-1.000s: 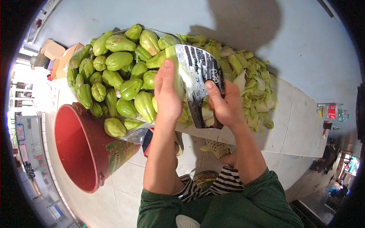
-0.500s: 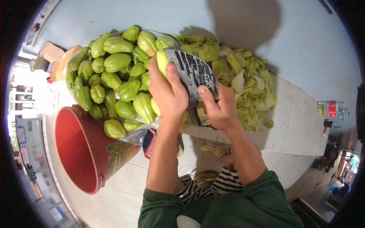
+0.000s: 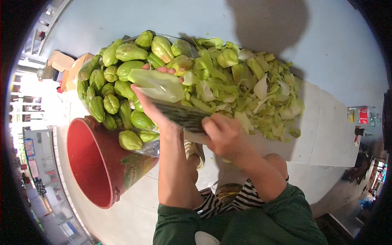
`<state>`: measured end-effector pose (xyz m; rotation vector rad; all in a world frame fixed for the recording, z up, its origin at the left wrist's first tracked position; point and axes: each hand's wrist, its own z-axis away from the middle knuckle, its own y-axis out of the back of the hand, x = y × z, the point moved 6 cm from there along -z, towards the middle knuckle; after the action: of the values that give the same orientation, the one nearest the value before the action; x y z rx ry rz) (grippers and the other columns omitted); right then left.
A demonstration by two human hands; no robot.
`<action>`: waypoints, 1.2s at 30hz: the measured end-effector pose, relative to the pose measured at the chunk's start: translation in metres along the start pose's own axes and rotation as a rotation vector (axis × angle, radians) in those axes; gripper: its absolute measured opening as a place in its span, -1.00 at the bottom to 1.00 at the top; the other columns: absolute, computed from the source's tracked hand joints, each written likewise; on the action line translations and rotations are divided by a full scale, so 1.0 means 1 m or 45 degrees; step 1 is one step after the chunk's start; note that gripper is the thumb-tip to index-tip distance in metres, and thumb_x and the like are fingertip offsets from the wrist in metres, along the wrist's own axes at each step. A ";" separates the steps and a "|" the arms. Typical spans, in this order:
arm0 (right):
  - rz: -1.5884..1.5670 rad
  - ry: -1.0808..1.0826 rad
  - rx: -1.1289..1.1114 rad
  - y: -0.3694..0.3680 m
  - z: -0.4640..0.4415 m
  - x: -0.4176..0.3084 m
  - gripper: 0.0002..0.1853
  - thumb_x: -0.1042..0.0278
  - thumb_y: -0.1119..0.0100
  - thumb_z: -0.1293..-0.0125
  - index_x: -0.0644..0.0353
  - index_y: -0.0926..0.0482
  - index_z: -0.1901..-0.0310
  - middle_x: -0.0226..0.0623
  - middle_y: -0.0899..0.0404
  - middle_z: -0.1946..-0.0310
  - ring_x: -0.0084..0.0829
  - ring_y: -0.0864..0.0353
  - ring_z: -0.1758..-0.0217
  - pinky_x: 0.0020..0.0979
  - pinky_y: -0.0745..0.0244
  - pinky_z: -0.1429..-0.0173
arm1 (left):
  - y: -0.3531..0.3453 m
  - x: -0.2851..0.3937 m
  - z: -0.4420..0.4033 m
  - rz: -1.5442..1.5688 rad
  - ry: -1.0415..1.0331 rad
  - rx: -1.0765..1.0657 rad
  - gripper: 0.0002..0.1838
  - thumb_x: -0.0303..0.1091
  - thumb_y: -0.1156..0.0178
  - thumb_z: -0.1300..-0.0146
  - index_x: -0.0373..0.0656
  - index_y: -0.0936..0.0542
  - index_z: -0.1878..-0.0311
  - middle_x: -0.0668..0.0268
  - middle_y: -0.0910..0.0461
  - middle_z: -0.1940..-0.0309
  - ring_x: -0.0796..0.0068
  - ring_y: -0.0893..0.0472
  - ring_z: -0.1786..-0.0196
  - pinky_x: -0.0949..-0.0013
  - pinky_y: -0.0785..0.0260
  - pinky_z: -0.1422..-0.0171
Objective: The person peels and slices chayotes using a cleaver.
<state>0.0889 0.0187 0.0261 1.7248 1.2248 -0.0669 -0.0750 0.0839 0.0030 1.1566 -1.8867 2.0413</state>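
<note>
A peeled, cut chayote (image 3: 157,83) rests in my left hand (image 3: 152,111), its pale flesh facing up and my fingertips showing behind its far side. My right hand (image 3: 223,132) is closed around the handle of a broad dark cleaver (image 3: 179,116), which is smeared by motion. The blade lies just below the chayote, over my left palm; whether it touches the flesh I cannot tell. Beyond my left hand is a heap of whole green chayotes (image 3: 130,52) on clear plastic. Past the blade, to the right, spreads a pile of chayote peelings and pieces (image 3: 261,102).
A red bucket (image 3: 87,159) lies tipped at the left, its mouth facing left. A pale tiled ledge (image 3: 326,126) runs under the heaps, against a light blue wall (image 3: 163,14). One plastic bottle (image 3: 363,116) is at far right, and cardboard boxes (image 3: 75,67) are at far left.
The cleaver has come down off the chayote and turned flatter. The chayote has tilted over in my left hand, showing its cut face. My right hand has moved slightly left and down.
</note>
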 end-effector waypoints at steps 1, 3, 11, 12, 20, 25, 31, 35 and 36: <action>-0.018 0.053 0.017 -0.002 0.000 -0.006 -0.80 0.37 -0.17 -0.09 0.17 -0.46 0.24 -0.22 -0.41 0.44 -0.17 -0.56 0.48 -0.22 -0.50 0.42 | 0.003 0.000 -0.003 0.051 0.007 0.000 -0.37 0.29 0.18 -0.44 -0.04 -0.35 -0.26 0.17 -0.53 0.12 0.18 -0.55 0.05 0.06 -0.51 0.05; -0.051 0.126 -0.031 -0.005 0.001 -0.009 -0.76 0.35 -0.17 -0.09 0.19 -0.48 0.19 -0.27 -0.40 0.43 -0.24 -0.55 0.45 -0.27 -0.49 0.45 | 0.007 0.001 -0.006 0.037 0.012 -0.037 -0.37 0.29 0.19 -0.44 -0.05 -0.35 -0.25 0.18 -0.53 0.13 0.18 -0.55 0.05 0.07 -0.51 0.05; -0.039 0.047 0.015 0.005 -0.003 0.000 -0.77 0.38 -0.17 -0.10 0.16 -0.47 0.18 -0.25 -0.41 0.46 -0.20 -0.56 0.46 -0.23 -0.48 0.46 | -0.006 0.002 0.004 0.000 0.012 -0.016 -0.43 0.22 0.20 -0.46 -0.05 -0.39 -0.21 0.14 -0.52 0.12 0.10 -0.53 0.05 -0.01 -0.49 0.06; -0.040 0.039 -0.016 0.003 -0.003 0.000 -0.79 0.39 -0.16 -0.13 0.16 -0.46 0.18 -0.22 -0.42 0.46 -0.16 -0.58 0.46 -0.19 -0.49 0.45 | -0.009 0.001 0.005 0.000 0.011 -0.016 -0.43 0.22 0.20 -0.46 -0.05 -0.39 -0.21 0.14 -0.52 0.12 0.10 -0.53 0.05 -0.01 -0.49 0.06; -0.138 -0.382 0.039 -0.004 -0.002 0.026 -0.85 0.48 -0.13 -0.19 0.20 -0.40 0.22 -0.07 -0.48 0.40 0.02 -0.59 0.39 -0.04 -0.48 0.38 | -0.012 0.004 0.006 -0.232 -0.093 0.088 -0.35 0.27 0.25 -0.46 -0.14 -0.37 -0.22 0.11 -0.55 0.16 0.10 -0.54 0.05 0.05 -0.46 0.03; -0.130 -0.173 0.045 0.001 0.002 0.009 -0.78 0.50 -0.23 -0.11 0.27 -0.44 0.20 -0.09 -0.47 0.42 -0.03 -0.54 0.40 -0.13 -0.44 0.37 | -0.001 0.003 0.003 -0.166 -0.099 0.075 -0.37 0.27 0.19 -0.45 -0.09 -0.35 -0.24 0.10 -0.54 0.13 0.08 -0.53 0.04 0.01 -0.44 -0.03; -0.074 0.032 -0.001 -0.006 0.005 -0.011 -0.72 0.35 -0.21 -0.06 0.17 -0.45 0.17 -0.26 -0.40 0.44 -0.20 -0.55 0.44 -0.24 -0.51 0.41 | -0.001 0.007 0.003 0.080 -0.119 -0.142 -0.39 0.28 0.16 -0.44 -0.06 -0.35 -0.21 0.11 -0.51 0.06 0.13 -0.51 0.02 0.03 -0.47 -0.07; -0.068 0.089 -0.022 -0.010 0.007 -0.012 -0.51 0.41 -0.32 0.18 0.28 -0.48 0.10 -0.22 -0.42 0.38 -0.17 -0.54 0.39 -0.26 -0.47 0.38 | -0.003 0.008 0.005 0.039 -0.144 -0.076 -0.39 0.29 0.17 -0.43 -0.05 -0.34 -0.21 0.12 -0.49 0.04 0.14 -0.50 0.01 0.01 -0.48 -0.07; -0.099 0.106 0.001 -0.010 0.007 -0.012 -0.50 0.42 -0.31 0.19 0.30 -0.47 0.11 -0.21 -0.41 0.38 -0.17 -0.54 0.39 -0.26 -0.47 0.38 | -0.003 0.008 0.005 0.045 -0.154 -0.092 -0.38 0.29 0.16 -0.43 -0.05 -0.34 -0.22 0.13 -0.49 0.04 0.14 -0.50 0.01 0.03 -0.48 -0.07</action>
<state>0.0786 0.0055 0.0226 1.6948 1.3526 -0.0419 -0.0763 0.0768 0.0097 1.2639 -2.0314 1.9437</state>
